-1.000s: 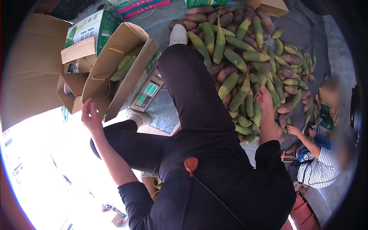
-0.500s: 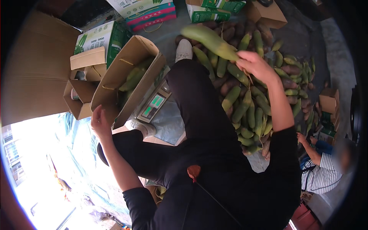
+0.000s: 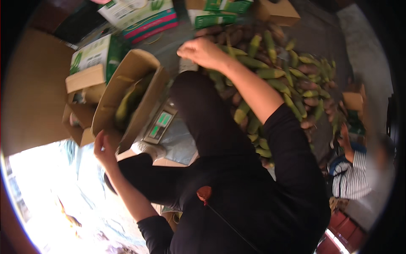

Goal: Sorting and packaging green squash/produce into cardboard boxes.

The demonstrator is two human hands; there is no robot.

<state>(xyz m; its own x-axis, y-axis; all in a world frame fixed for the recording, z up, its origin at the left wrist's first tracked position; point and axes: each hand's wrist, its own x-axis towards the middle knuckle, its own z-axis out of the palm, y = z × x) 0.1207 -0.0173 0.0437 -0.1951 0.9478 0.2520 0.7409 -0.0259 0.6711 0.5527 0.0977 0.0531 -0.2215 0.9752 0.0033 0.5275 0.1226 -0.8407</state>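
Note:
My right hand (image 3: 198, 50) is stretched out above my shoe, between the tall open carton and the produce heap. It holds nothing I can see, and its slightly blurred fingers are loosely extended. My left hand (image 3: 105, 149) is beside the near end of the tall brown carton (image 3: 146, 101), thumb and finger apart, with nothing visible in it. Whether it touches the cardboard I cannot tell. Inside the carton, a long green radish (image 3: 125, 106) lies slanted among others in shadow. The carton stands on a scale (image 3: 160, 125) with a lit green display.
A heap of green radishes (image 3: 292, 80), some soil-brown, spreads on the right. Smaller open cartons (image 3: 78, 122) and a green-white box (image 3: 91, 55) stand left, printed boxes (image 3: 144, 19) at the back. A person in a striped shirt (image 3: 351, 180) works at far right.
The green radish has left my right hand, which has swung left from the heap toward the carton. A long radish now shows higher inside the carton. The whole view has shifted slightly.

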